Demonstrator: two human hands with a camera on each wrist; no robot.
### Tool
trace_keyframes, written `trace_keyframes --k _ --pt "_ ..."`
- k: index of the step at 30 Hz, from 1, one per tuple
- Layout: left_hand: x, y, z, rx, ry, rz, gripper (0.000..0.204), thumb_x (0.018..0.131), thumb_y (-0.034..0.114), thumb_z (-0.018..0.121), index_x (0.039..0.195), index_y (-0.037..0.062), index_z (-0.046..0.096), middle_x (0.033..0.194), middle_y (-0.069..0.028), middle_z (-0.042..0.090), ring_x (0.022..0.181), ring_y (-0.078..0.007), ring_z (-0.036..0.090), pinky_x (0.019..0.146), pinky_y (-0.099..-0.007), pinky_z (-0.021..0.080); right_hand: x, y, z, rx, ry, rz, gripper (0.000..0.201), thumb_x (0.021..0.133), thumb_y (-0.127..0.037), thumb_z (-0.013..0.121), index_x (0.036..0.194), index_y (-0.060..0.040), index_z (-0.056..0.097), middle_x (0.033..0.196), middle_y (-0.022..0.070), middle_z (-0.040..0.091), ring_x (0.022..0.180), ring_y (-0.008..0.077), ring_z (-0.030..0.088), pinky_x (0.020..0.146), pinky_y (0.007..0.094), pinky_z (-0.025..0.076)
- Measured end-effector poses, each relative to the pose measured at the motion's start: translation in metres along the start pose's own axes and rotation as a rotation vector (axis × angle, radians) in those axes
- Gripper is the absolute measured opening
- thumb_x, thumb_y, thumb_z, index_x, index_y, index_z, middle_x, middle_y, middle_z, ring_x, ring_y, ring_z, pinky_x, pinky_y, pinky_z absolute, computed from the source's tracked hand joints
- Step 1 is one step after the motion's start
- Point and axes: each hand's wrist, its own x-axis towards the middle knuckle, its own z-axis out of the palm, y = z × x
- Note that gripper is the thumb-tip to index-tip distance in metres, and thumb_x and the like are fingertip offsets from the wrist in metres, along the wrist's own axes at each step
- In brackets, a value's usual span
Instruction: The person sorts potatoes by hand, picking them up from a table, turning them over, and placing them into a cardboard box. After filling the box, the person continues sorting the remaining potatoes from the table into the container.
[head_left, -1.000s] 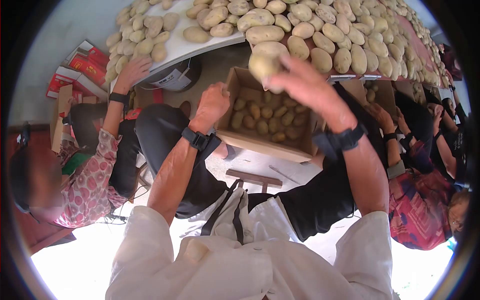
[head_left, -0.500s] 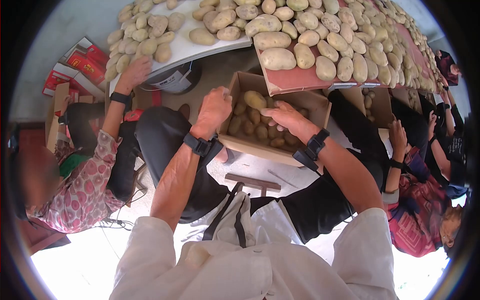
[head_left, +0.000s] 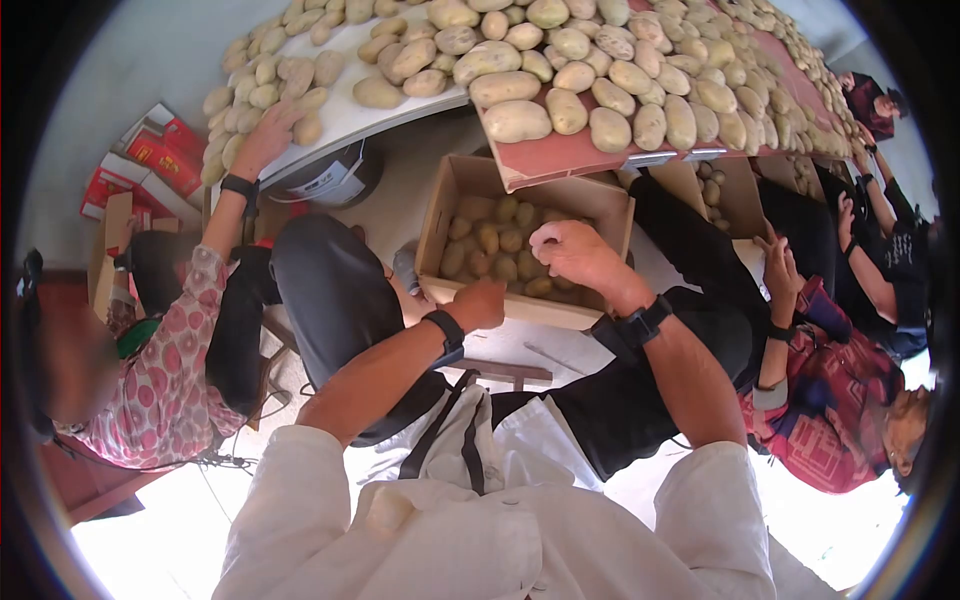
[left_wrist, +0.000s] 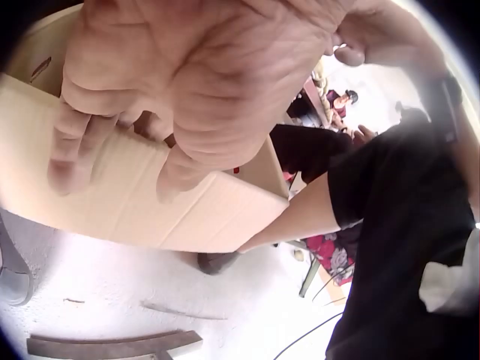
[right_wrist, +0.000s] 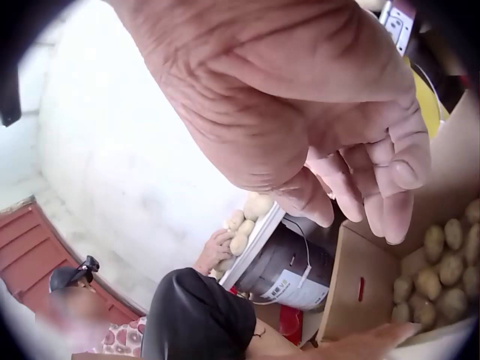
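Observation:
My left hand (head_left: 478, 303) is at the near wall of an open cardboard box (head_left: 440, 215). In the left wrist view its loosely bent fingers (left_wrist: 67, 154) hang over the outer face of that wall, close against the cardboard. Above the box's right part hovers my right hand (head_left: 582, 258), its fingers loosely curled. No potato shows between its fingers (right_wrist: 397, 214) in the right wrist view. Potatoes (head_left: 487, 237) cover the bottom of the box, some hidden behind the right hand.
A red-topped table (head_left: 530, 160) heaped with potatoes overhangs the box's far side. To its left stands a white table (head_left: 345, 105) with more potatoes, a bucket (head_left: 325, 180) below. People sit on both sides. A wooden stool piece (head_left: 510, 372) lies near my legs.
My right hand brought a large potato down from the table into the box and let it go. The left hand moved from the box's left side down to the near wall.

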Motion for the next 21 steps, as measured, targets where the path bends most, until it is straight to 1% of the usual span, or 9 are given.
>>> trace_keyframes --k 2,5,9,11,12,13,15,17,21 --pt "0.007 -0.001 0.021 0.015 0.026 0.023 0.059 0.089 0.021 0.070 0.141 0.0000 0.053 0.133 -0.0275 0.060 0.124 -0.0438 0.060 0.103 -0.0501 0.050 -0.016 -0.005 -0.002 -0.222 0.164 -0.139 0.029 0.088 -0.023 0.062 0.102 -0.0007 0.075 0.097 0.0216 0.073 0.092 0.0364 0.072 0.083 0.0441 0.055" --pt "0.005 0.005 0.021 0.030 0.035 0.038 0.062 0.089 0.023 0.071 0.142 -0.0002 0.048 0.137 -0.0282 0.054 0.125 -0.0460 0.058 0.103 -0.0511 0.050 -0.043 -0.025 -0.016 -0.196 0.168 -0.123 0.031 0.090 -0.025 0.061 0.107 -0.0030 0.075 0.104 0.0209 0.073 0.103 0.0403 0.068 0.092 0.0462 0.052" --pt "0.005 0.012 0.024 0.063 0.111 0.022 0.048 0.090 0.025 0.066 0.130 -0.0009 0.058 0.130 -0.0282 0.060 0.119 -0.0465 0.062 0.096 -0.0541 0.053 -0.081 -0.043 -0.033 -0.104 0.294 -0.149 0.032 0.092 -0.024 0.060 0.113 -0.0036 0.073 0.106 0.0206 0.073 0.101 0.0392 0.069 0.091 0.0453 0.052" --pt "0.014 0.004 0.026 0.032 0.111 0.004 0.045 0.092 0.032 0.065 0.124 0.0015 0.062 0.123 -0.0269 0.066 0.117 -0.0438 0.063 0.098 -0.0529 0.052 -0.101 -0.067 -0.038 -0.071 0.377 -0.121 0.034 0.093 -0.025 0.061 0.118 -0.0032 0.070 0.107 0.0205 0.073 0.101 0.0391 0.069 0.091 0.0454 0.052" --pt "0.017 -0.003 0.027 0.044 0.141 0.008 0.037 0.091 0.029 0.064 0.116 0.0019 0.065 0.118 -0.0259 0.067 0.112 -0.0433 0.065 0.095 -0.0530 0.053 -0.107 -0.073 -0.041 -0.093 0.395 -0.186 0.036 0.095 -0.026 0.062 0.122 -0.0019 0.067 0.105 0.0206 0.073 0.099 0.0385 0.069 0.089 0.0454 0.052" --pt "0.024 -0.008 0.033 0.069 0.184 0.044 0.030 0.090 0.026 0.063 0.108 0.0022 0.068 0.113 -0.0248 0.069 0.108 -0.0429 0.067 0.092 -0.0532 0.054 -0.124 -0.097 -0.044 -0.048 0.407 -0.273 0.034 0.100 -0.025 0.063 0.126 -0.0039 0.065 0.098 0.0146 0.070 0.085 0.0239 0.066 0.080 0.0342 0.053" --pt "0.037 -0.019 0.043 0.123 0.267 0.112 0.021 0.088 0.019 0.060 0.092 0.0029 0.073 0.103 -0.0228 0.072 0.099 -0.0419 0.070 0.086 -0.0534 0.057 -0.155 -0.130 -0.046 0.343 0.312 -0.479 0.033 0.104 -0.014 0.058 0.133 0.0023 0.060 0.106 0.0060 0.067 0.091 0.0103 0.059 0.081 0.0260 0.048" --pt "0.041 -0.021 0.046 0.123 0.284 0.130 0.021 0.087 0.017 0.059 0.085 0.0032 0.075 0.098 -0.0220 0.074 0.094 -0.0418 0.072 0.083 -0.0540 0.058 -0.196 -0.182 -0.060 0.397 0.200 -0.506 0.037 0.105 -0.016 0.055 0.137 0.0036 0.057 0.111 0.0071 0.067 0.096 0.0117 0.059 0.084 0.0256 0.047" --pt "0.029 -0.004 0.036 0.033 0.220 0.064 0.021 0.088 0.019 0.059 0.090 0.0033 0.074 0.097 -0.0232 0.073 0.095 -0.0434 0.070 0.082 -0.0556 0.056 -0.184 -0.199 -0.048 0.308 -0.002 -0.622 0.037 0.105 -0.017 0.055 0.136 0.0036 0.057 0.111 0.0075 0.067 0.096 0.0121 0.060 0.084 0.0259 0.047"
